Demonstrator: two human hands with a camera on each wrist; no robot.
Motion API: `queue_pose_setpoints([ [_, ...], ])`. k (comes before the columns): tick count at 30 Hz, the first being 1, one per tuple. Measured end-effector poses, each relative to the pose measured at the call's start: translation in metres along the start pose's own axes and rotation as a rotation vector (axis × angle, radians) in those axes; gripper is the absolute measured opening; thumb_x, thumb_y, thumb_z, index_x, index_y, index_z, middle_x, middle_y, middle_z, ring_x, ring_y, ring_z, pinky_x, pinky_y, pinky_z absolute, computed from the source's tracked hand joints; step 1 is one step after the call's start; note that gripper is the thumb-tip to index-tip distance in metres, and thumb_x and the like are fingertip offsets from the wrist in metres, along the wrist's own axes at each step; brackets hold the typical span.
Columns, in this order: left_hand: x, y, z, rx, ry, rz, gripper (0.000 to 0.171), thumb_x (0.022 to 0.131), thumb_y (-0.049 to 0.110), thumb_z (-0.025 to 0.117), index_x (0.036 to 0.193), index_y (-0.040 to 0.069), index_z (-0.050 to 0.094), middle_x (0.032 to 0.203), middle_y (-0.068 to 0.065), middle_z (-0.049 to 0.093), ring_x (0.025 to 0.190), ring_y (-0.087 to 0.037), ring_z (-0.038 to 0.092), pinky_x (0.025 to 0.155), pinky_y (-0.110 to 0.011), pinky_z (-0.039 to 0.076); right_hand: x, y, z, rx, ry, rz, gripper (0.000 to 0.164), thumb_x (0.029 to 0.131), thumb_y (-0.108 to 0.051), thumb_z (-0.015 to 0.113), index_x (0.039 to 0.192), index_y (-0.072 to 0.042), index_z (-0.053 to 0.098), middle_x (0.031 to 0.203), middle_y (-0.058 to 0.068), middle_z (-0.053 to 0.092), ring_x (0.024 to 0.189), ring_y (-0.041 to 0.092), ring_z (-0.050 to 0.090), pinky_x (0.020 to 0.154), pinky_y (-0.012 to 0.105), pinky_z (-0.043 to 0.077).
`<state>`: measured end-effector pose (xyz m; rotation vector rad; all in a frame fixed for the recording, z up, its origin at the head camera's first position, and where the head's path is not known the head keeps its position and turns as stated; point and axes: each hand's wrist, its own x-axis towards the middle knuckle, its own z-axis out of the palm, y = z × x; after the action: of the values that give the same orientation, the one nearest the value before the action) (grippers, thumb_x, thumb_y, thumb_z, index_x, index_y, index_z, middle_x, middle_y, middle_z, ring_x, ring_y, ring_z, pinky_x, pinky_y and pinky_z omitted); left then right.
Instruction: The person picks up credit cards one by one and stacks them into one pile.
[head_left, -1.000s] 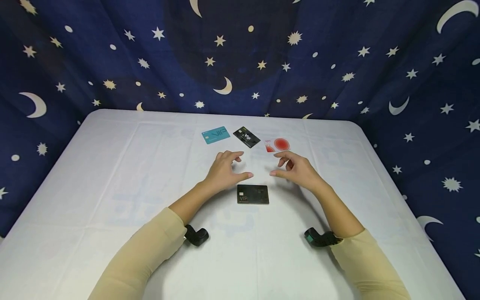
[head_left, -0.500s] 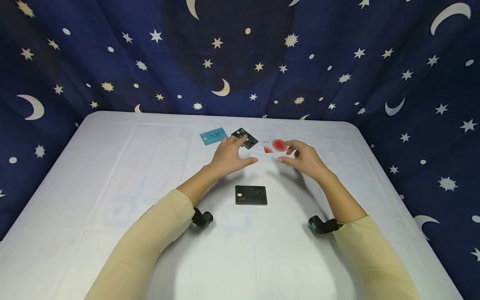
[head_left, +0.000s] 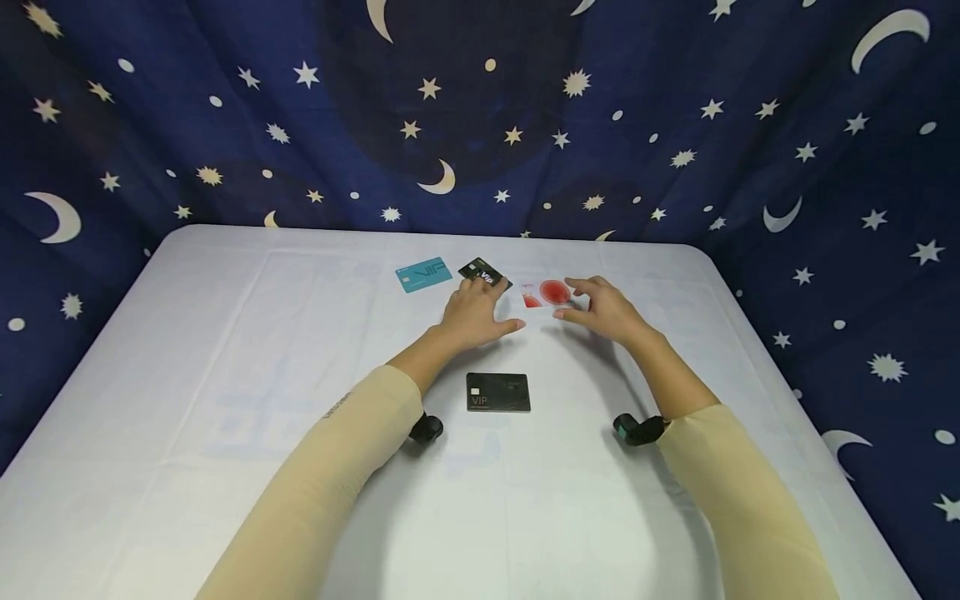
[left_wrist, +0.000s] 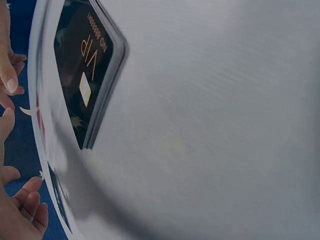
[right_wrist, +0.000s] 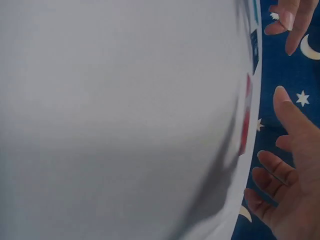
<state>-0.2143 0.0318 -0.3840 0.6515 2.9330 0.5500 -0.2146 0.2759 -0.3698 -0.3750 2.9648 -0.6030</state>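
On the table [head_left: 262, 358], near to its far edge, lie in one row the left card [head_left: 423, 275], the middle card [head_left: 480, 270] and the right card [head_left: 546, 293]. Each is just beside the next, and the last lies a little closer to the near side. Behind the table is the curtain [head_left: 480, 100]. The stack [head_left: 498, 392] lies before this row, well apart from it. The left hand [head_left: 474, 314] is between the stack and the middle card; its fingers overlap this card in the head view, but touching I cannot tell. The right hand [head_left: 606, 310] is at the right end of the right card.
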Motion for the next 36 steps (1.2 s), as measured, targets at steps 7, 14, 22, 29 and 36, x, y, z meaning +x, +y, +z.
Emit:
queue_pose_setpoints([
  [7,0.014,0.013,0.012,0.083,-0.071,-0.041,0.083,0.087,0.065,0.048,0.151,0.017,0.026,0.145,-0.017,0.037,0.134,-0.033,0.029,0.107,-0.045,0.031,0.016,0.012,0.005,-0.026,-0.077,0.055,0.081,0.084,-0.048,0.066,0.146,-0.005,0.035,0.122,0.022,0.048,0.108,0.034,0.050,0.092,0.052,0.041],
  [14,0.017,0.025,0.024,0.077,-0.105,-0.066,0.078,0.089,0.061,0.048,0.151,0.021,0.025,0.135,-0.016,0.039,0.123,-0.028,0.034,0.100,-0.041,0.036,0.028,0.014,0.015,-0.042,-0.129,0.135,0.084,0.084,-0.052,0.064,0.148,-0.010,0.030,0.121,0.020,0.042,0.104,0.032,0.048,0.089,0.049,0.041],
  [22,0.020,0.032,0.028,0.121,-0.162,-0.107,0.074,0.091,0.060,0.045,0.152,0.025,0.022,0.129,-0.013,0.032,0.116,-0.025,0.031,0.094,-0.039,0.033,0.028,0.013,0.021,-0.109,-0.123,0.125,0.075,0.087,-0.050,0.061,0.146,-0.010,0.036,0.117,0.017,0.039,0.094,0.031,0.047,0.080,0.045,0.041],
  [29,0.020,0.035,0.029,0.197,-0.159,-0.128,0.071,0.092,0.060,0.041,0.151,0.025,0.024,0.132,-0.013,0.029,0.121,-0.027,0.029,0.096,-0.039,0.034,0.024,0.009,0.023,-0.142,-0.109,0.105,0.072,0.087,-0.051,0.060,0.143,-0.011,0.040,0.121,0.018,0.039,0.095,0.033,0.048,0.084,0.048,0.041],
  [36,0.020,0.039,0.031,0.274,-0.166,-0.092,0.069,0.094,0.061,0.034,0.151,0.023,0.025,0.137,-0.013,0.027,0.123,-0.027,0.029,0.097,-0.040,0.035,0.018,0.009,0.023,-0.155,-0.076,0.094,0.069,0.088,-0.048,0.061,0.142,-0.010,0.042,0.121,0.018,0.040,0.097,0.034,0.048,0.087,0.049,0.041],
])
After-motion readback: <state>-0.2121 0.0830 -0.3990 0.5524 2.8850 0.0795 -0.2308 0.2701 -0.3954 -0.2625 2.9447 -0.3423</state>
